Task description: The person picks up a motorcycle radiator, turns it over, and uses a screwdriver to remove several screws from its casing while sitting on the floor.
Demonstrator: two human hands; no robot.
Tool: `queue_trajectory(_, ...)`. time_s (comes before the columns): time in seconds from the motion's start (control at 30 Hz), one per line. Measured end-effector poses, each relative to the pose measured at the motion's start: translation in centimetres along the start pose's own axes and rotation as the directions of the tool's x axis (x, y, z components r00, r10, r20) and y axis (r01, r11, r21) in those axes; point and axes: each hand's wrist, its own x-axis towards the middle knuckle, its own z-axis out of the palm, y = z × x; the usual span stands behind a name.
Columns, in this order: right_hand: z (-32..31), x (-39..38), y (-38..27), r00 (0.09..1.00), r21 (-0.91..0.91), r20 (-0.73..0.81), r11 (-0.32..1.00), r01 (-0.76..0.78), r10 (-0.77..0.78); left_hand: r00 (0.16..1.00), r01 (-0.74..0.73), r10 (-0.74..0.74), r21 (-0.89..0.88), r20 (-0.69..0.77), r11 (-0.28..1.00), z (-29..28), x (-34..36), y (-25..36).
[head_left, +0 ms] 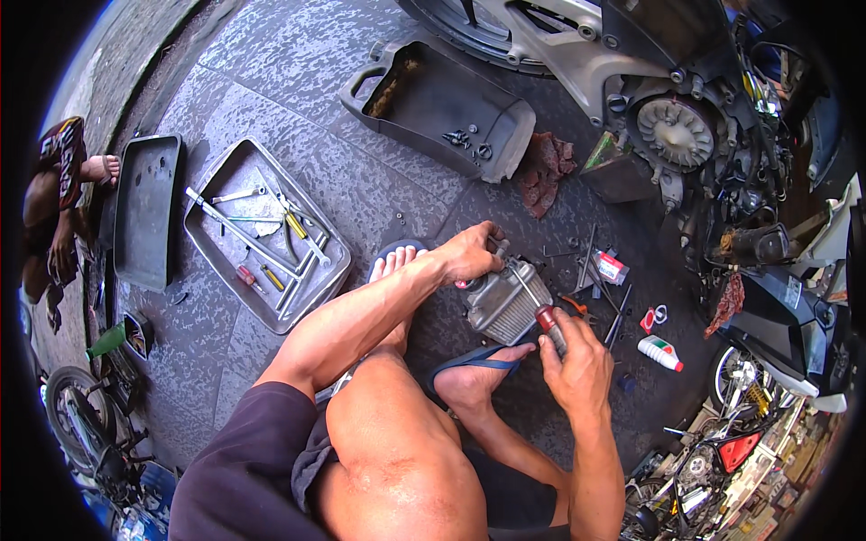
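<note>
A silver finned metal part that looks like a small radiator (505,314) stands on the floor between my feet. My left hand (471,252) is closed on its far end, where the fingertips partly hide a fitting. In my right hand (577,361) is a screwdriver (548,319) with a red and dark handle, gripped at the handle. Its thin shaft slants up and left across the metal part toward my left fingers. Exactly where the tip rests I cannot tell. Pliers with orange handles (577,307) lie just right of the part.
To the left are a tool tray (338,261) with wrenches and screwdrivers, and a dark tray (122,225) near another person (54,216). A black plastic cover (433,99) holds small hardware. Beyond a red rag (544,171) is an opened motorcycle engine (672,131). A white bottle (660,353) lies right.
</note>
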Motion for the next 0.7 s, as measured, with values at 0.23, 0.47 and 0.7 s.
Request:
queue_trajectory(0.23,-0.5,1.6,-0.2,0.957,0.168,0.073,0.942,-0.291,0.282,1.0,0.01,-0.01,0.049,0.002,0.999,0.1,-0.2,0.3)
queue_trajectory(0.47,2.0,-1.8,1.4,0.955,0.314,-0.237,0.944,-0.1,0.18,0.999,0.038,-0.04,-0.048,-0.029,0.998,0.3,0.0,-0.6)
queue_trajectory(0.7,2.3,-1.9,0.0,0.86,0.406,-0.256,0.856,-0.319,0.441,1.0,0.023,-0.024,-0.082,-0.015,0.996,0.6,-0.3,-0.5)
